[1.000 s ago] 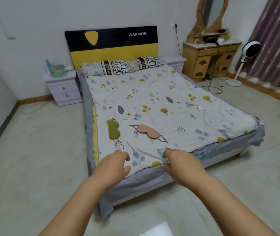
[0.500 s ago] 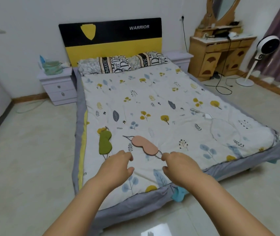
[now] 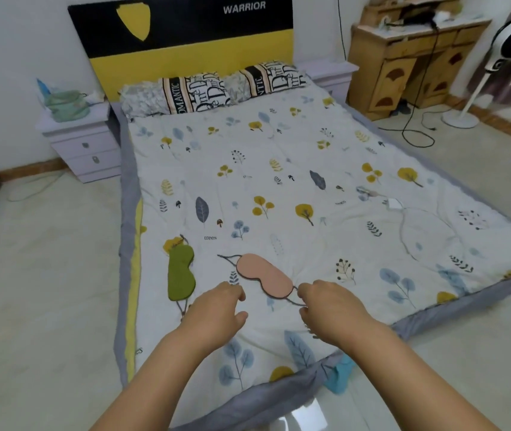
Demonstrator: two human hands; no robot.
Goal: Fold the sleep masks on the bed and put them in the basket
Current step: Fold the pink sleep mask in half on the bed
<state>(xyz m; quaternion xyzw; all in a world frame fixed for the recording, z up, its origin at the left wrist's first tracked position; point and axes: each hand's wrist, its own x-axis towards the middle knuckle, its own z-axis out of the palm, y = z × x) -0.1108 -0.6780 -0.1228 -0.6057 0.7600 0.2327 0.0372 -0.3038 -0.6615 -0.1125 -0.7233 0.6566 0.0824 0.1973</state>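
Still flat on the bed (image 3: 310, 169): pink mask (image 3: 263, 279) between loosely spread, empty left hand (image 3: 217, 312) and right hand (image 3: 330, 306), green mask (image 3: 180, 276) left of both; risk of snagging the thin strap (image 3: 297, 301), dragging the mask crooked; no basket visible.

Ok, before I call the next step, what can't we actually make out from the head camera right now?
- Basket: none shows in the head view; possibly outside the frame.
- Pink mask strap: its near end disappears behind the right hand, so contact is unclear.
- Green mask strap: its lower part runs under the left hand.
- Both palms: turned down, hidden.
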